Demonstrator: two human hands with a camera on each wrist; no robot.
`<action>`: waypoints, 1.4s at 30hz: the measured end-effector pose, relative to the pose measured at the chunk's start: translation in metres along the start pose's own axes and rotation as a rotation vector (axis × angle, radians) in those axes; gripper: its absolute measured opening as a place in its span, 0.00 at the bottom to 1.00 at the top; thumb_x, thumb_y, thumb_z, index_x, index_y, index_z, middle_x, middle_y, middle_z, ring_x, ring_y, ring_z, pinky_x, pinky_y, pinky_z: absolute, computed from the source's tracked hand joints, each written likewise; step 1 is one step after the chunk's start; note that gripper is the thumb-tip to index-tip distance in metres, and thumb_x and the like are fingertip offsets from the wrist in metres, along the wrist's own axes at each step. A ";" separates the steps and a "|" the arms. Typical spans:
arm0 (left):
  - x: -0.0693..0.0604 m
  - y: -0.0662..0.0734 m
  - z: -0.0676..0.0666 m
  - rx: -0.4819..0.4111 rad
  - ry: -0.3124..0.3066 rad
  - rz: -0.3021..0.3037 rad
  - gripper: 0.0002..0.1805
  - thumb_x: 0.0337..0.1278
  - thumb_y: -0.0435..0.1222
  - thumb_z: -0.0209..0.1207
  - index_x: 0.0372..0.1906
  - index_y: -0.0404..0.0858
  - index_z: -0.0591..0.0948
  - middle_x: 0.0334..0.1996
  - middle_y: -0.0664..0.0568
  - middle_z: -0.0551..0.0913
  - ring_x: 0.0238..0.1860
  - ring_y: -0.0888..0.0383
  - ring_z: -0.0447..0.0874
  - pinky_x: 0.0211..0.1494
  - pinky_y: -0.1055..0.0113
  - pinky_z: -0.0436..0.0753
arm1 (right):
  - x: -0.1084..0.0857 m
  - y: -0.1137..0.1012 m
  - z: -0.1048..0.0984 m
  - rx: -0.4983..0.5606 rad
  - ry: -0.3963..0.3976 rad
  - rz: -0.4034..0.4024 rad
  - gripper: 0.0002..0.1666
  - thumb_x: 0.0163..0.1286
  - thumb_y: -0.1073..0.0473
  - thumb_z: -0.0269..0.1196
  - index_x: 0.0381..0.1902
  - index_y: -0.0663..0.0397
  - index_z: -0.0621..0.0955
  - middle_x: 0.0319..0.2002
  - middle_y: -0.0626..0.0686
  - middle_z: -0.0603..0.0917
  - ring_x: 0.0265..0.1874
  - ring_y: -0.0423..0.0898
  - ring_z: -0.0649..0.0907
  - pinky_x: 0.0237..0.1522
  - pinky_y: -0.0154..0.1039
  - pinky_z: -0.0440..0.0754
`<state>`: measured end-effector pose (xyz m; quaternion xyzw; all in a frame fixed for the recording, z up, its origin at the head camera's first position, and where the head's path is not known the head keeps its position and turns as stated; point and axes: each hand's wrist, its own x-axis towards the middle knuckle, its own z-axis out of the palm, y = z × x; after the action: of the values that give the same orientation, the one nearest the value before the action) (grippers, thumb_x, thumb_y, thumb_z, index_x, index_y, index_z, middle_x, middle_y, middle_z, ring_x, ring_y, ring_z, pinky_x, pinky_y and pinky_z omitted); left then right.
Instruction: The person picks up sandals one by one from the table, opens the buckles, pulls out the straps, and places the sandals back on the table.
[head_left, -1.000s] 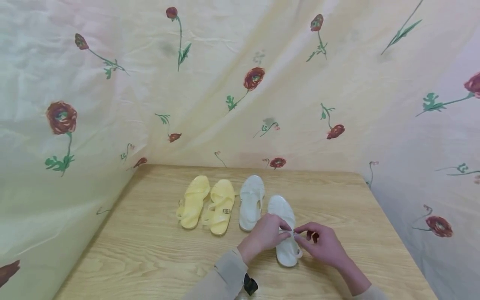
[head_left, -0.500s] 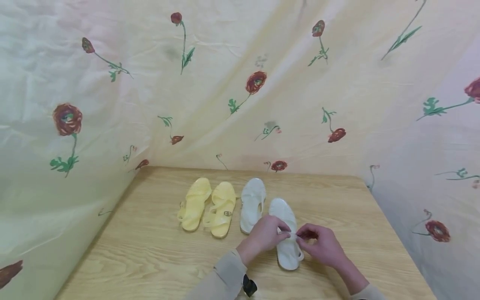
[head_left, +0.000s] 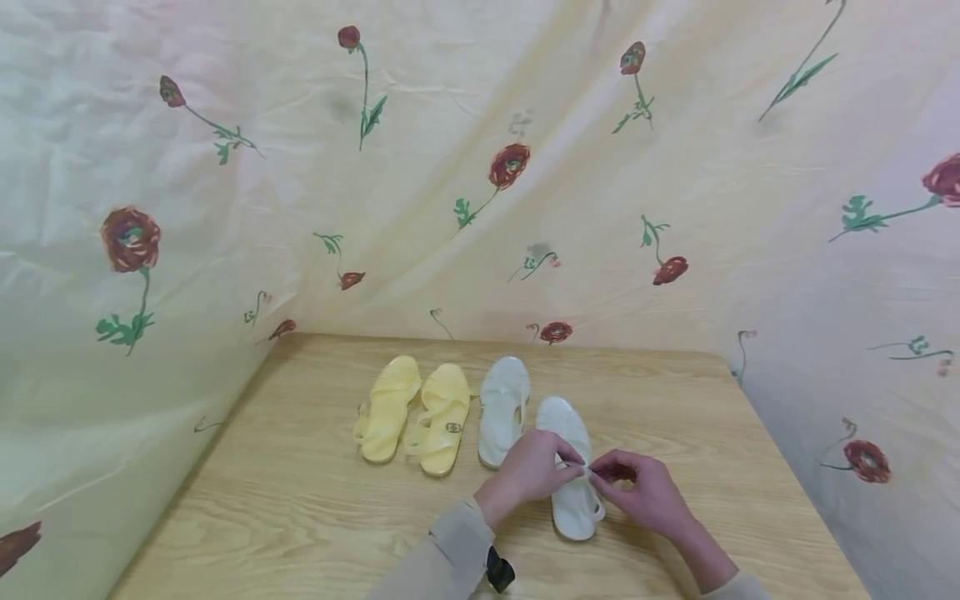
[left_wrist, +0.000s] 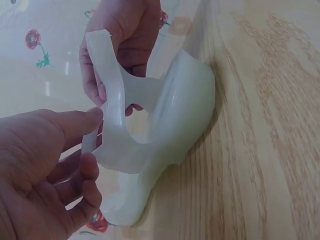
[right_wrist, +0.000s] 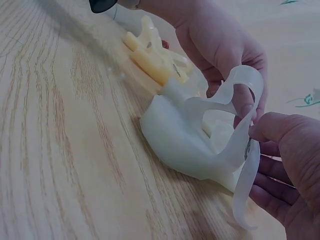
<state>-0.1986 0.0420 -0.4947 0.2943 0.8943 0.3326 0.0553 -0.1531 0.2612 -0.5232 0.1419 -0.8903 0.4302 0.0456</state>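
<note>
A white jelly sandal (head_left: 574, 510) lies on the table, toe pointing away, with both hands over its middle. My left hand (head_left: 528, 467) pinches its strap between thumb and fingers; in the left wrist view that strap (left_wrist: 114, 100) arches above the sole. From the right side, my right hand (head_left: 647, 493) pinches the strap where the two hands meet. A small dark buckle (right_wrist: 248, 148) shows at the right fingertips in the right wrist view, and a loose strap end (right_wrist: 244, 195) hangs below it. Whether the strap passes through the buckle is hard to see.
To the left stands the other white sandal (head_left: 498, 429). Farther left are two yellow sandals (head_left: 387, 421) (head_left: 438, 450), the nearer one with a visible buckle. They all rest on a wood-grain table (head_left: 315, 517) backed by flowered cloth (head_left: 420, 167).
Both hands stay at the white sandal's strap. The right fingers shift slightly, curling closer together against the strap. The head view tilts a little; the other sandals stay put.
</note>
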 end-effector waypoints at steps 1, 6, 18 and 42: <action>0.000 0.000 0.000 0.004 -0.006 -0.006 0.06 0.67 0.43 0.71 0.43 0.49 0.94 0.40 0.64 0.95 0.41 0.75 0.86 0.43 0.82 0.77 | 0.000 0.000 0.000 0.000 -0.002 0.000 0.07 0.68 0.62 0.75 0.41 0.44 0.89 0.36 0.41 0.91 0.35 0.31 0.87 0.40 0.34 0.88; 0.003 0.000 -0.002 0.027 -0.017 -0.013 0.07 0.67 0.44 0.71 0.44 0.50 0.94 0.42 0.64 0.94 0.43 0.74 0.87 0.43 0.82 0.79 | 0.000 -0.002 -0.006 -0.028 -0.013 -0.023 0.08 0.68 0.63 0.75 0.40 0.43 0.88 0.36 0.39 0.91 0.36 0.31 0.87 0.43 0.36 0.89; 0.002 -0.004 -0.006 0.007 -0.018 -0.023 0.07 0.64 0.44 0.73 0.45 0.51 0.94 0.42 0.65 0.94 0.42 0.73 0.87 0.43 0.81 0.78 | 0.000 -0.001 -0.002 0.044 -0.016 -0.058 0.06 0.69 0.63 0.74 0.42 0.48 0.88 0.37 0.53 0.92 0.36 0.32 0.87 0.42 0.34 0.89; 0.004 -0.014 -0.008 0.009 -0.044 0.047 0.04 0.64 0.43 0.74 0.41 0.51 0.95 0.38 0.64 0.93 0.39 0.74 0.83 0.47 0.82 0.77 | 0.004 -0.005 0.003 0.041 -0.040 -0.031 0.07 0.67 0.65 0.74 0.40 0.49 0.88 0.37 0.48 0.91 0.36 0.32 0.87 0.41 0.33 0.89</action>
<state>-0.2113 0.0314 -0.4974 0.3226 0.8872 0.3233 0.0658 -0.1551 0.2546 -0.5204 0.1653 -0.8798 0.4446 0.0314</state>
